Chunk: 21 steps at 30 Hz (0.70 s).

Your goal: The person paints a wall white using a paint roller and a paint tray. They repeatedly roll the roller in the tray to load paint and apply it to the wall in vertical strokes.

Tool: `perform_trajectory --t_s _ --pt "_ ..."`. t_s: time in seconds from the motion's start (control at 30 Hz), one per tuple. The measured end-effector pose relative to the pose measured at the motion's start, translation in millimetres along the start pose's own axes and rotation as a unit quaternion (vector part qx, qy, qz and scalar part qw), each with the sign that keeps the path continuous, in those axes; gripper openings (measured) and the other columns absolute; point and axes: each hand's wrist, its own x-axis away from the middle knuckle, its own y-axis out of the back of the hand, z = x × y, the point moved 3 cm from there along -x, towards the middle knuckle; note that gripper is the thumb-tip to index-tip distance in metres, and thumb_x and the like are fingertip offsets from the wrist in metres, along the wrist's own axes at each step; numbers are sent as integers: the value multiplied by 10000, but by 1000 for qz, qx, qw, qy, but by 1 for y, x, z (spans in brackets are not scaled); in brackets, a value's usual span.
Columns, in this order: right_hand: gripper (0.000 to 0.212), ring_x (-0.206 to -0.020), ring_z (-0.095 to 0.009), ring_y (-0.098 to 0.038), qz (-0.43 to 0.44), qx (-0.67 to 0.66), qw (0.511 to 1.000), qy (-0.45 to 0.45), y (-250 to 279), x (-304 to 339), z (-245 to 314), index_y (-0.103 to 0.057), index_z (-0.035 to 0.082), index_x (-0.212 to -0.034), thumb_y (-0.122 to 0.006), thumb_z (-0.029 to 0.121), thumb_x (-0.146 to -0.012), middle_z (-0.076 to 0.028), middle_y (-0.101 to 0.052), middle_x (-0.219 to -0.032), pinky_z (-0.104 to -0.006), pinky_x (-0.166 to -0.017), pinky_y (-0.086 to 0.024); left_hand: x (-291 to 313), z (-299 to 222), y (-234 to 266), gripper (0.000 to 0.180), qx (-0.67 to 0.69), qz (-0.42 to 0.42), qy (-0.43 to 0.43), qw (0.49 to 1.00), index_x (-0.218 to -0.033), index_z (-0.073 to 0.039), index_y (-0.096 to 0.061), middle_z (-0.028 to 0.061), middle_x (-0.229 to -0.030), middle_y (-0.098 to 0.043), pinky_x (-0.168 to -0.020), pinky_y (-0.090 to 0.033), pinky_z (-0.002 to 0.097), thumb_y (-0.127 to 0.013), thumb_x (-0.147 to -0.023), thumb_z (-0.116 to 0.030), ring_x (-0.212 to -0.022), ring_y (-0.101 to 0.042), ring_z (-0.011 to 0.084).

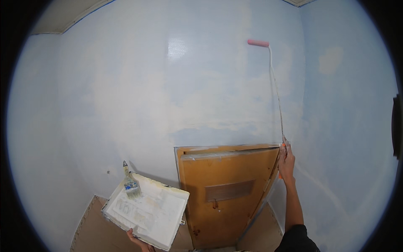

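Observation:
My right hand (286, 161) is closed round the orange handle of a long-stemmed paint roller, raised in front of the door's upper right corner. At the top of its thin stem, the pink roller head (258, 43) lies against or just off the pale blue wall; which one I cannot tell. Low on the left, my left hand (138, 240) grips the near edge of a white paint tray (178, 201), thumb over the rim and the other fingers hidden beneath. A paint-smeared brush (131, 185) leans in the tray, bristles down, its handle sticking up past the far edge.
A brown wooden door (226, 176) with a rectangular plate stands ahead, its frame edged in paint. Patchy blue and whitish walls (126, 84) meet at corners on both sides. A dark object (396, 126) shows at the far right. Brown panels (98, 229) line the lower walls.

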Motion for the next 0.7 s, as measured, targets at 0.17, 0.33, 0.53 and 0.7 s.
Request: perform_trajectory --t_s 0.17,0.33,0.53,0.7 --pt "377 -467 -156 -339 3 34 999 -30 -33 -58 26 -433 55 -1312 -374 243 -990 -124 -351 -543 -307 -466 -325 -13 -6 12 864 3 -6 -6 1000 -1392 -88 -299 103 -1363 -370 -964 -341 376 -512 -694 -552 -1187 -395 303" --pt "379 -433 -191 -499 -24 -9 1000 10 -45 -175 84 -448 77 -1286 -378 285 -976 -142 -498 -590 -322 -428 -402 -11 -9 3 854 -3 -48 19 999 -1379 -85 -309 96 -1379 -350 -972 -342 372 -499 -702 -569 -1202 -383 289" --pt "368 -394 -169 -485 -31 -33 999 24 -47 -268 139 -451 78 -1265 -377 285 -969 -78 -481 -597 -319 -370 -427 -30 -1 29 806 28 -21 -57 998 -1373 -127 -309 111 -1411 -309 -996 -339 392 -479 -741 -598 -1231 -361 290" --pt "380 -402 -169 -484 -21 -28 999 34 -49 -234 137 -442 85 -1267 -365 311 -972 -72 -478 -596 -321 -375 -423 -39 -10 27 782 40 -20 -41 998 -1379 -143 -304 114 -1423 -294 -1005 -335 397 -471 -757 -587 -1239 -354 299"
